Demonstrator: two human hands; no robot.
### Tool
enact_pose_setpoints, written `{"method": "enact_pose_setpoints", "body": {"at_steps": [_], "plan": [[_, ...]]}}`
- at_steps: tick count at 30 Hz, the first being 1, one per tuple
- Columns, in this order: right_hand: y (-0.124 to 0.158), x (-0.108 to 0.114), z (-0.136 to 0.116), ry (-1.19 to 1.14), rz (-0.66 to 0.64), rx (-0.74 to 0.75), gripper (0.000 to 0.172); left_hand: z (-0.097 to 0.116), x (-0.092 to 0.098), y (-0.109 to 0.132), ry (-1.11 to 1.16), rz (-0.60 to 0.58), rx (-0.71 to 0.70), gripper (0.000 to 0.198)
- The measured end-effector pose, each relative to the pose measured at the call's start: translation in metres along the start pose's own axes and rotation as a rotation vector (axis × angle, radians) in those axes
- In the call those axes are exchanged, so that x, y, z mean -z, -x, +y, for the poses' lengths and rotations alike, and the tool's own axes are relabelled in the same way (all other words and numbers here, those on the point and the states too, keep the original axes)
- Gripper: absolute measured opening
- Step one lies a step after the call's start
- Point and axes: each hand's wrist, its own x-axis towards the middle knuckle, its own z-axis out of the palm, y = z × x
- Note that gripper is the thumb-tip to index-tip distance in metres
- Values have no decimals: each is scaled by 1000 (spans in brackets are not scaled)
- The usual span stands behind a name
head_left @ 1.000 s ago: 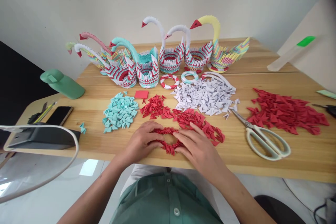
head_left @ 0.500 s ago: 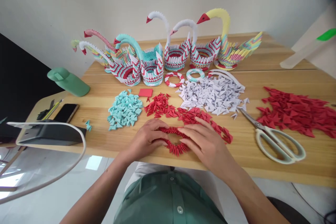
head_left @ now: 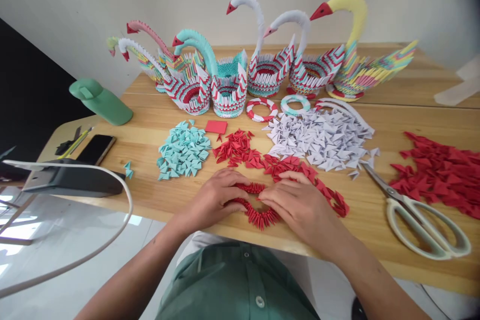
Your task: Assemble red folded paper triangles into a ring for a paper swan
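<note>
Left grip (head_left: 215, 200) on ring (head_left: 262, 217); wooden table (head_left: 150, 127)

Seven paper swans (head_left: 267, 72), two small rings (head_left: 262, 109), one pair of scissors (head_left: 416, 220), one phone (head_left: 96, 148), two hands (head_left: 215, 200) (head_left: 303, 206).

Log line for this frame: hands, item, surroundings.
left hand: holds red paper ring, left side | right hand: holds same ring, right side | near: scissors, white triangle pile | surface: wooden table
</note>
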Motion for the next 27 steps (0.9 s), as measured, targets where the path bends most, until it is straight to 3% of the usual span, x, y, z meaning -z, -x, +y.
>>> {"method": "enact_pose_setpoints", "body": {"at_steps": [9,16,22,27], "plan": [[-9,3,9,-69,0,-57,16,-3,-2,2,-18,15,-2,17],[-11,2,9,-48,-71,78,23,2,1,-1,-18,8,3,19],[-12,2,13,-7,-137,34,26,5,2,-4,-20,-7,14,18],[-17,0,20,-61,-146,107,31,7,4,-6,-24,-23,27,17]]}}
